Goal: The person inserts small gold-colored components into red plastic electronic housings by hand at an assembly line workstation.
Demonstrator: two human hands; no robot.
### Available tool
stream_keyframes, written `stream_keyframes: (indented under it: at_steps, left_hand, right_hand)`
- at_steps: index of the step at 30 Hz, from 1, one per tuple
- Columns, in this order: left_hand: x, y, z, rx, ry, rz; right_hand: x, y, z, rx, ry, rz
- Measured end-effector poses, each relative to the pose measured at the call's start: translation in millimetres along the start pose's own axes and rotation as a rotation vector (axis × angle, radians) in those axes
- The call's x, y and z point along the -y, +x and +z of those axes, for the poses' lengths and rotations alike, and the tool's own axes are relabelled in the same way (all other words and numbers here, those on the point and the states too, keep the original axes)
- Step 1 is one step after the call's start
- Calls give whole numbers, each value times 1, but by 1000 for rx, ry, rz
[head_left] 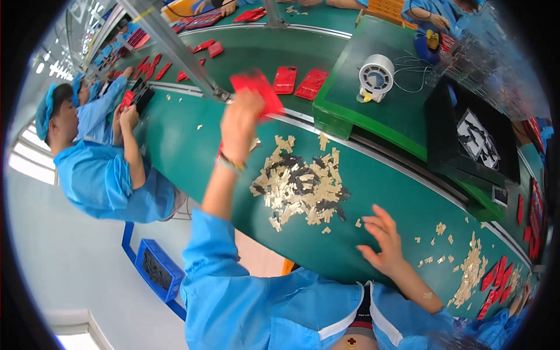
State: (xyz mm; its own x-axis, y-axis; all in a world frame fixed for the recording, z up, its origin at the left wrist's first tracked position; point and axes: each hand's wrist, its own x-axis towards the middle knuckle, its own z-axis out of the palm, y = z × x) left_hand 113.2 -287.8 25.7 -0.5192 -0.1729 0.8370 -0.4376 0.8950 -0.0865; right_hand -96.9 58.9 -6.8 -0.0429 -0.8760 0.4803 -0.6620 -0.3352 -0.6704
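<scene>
My left hand (242,125) is stretched toward the far edge of the green table. Its fingers are closed on a red phone case (260,93), blurred by motion, above the rail beside the conveyor. Near the table's front edge, my right hand (382,242) has its fingers apart and nothing in it. Between the hands lies a heap of small pale gold pieces (297,189), with black ones mixed in. Just beyond the held case, two more red phone cases (285,80) rest on the conveyor.
The green conveyor (239,63) carries scattered red cases. A raised green platform (385,52) holds a white tape roll (376,74) and a black bin (475,134). A metal post (169,46) rises at left. Co-workers sit nearby; a blue crate (157,268) stands lower left.
</scene>
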Motion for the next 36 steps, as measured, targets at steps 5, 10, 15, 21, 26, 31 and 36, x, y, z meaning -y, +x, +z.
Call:
stream_keyframes:
  at_steps: [5,10,15,21,26,31,36]
  left_hand:
    - [62,1,20,712,281,-566]
    - [22,-66,8,962,494,-592]
    - [29,-92,-12,452,240,-545]
    - [-146,-26,-54,415,-414,114]
    - [-269,-51,-40,360,-870,489]
    - [-180,-27,8,541,-409,-175]
    - [-6,7,121,230,-184,-2]
  right_hand:
    - [-10,-66,-41,-52,-265,216]
    - [-5,-118,-55,-194,-273,488]
    - [-1,-104,-54,-116,-248,415]
    - [-2,-96,-51,-165,-251,285]
    - [6,-108,-41,51,-300,185]
    - [5,-132,-47,315,-494,233]
    - [5,-118,-50,337,-495,198]
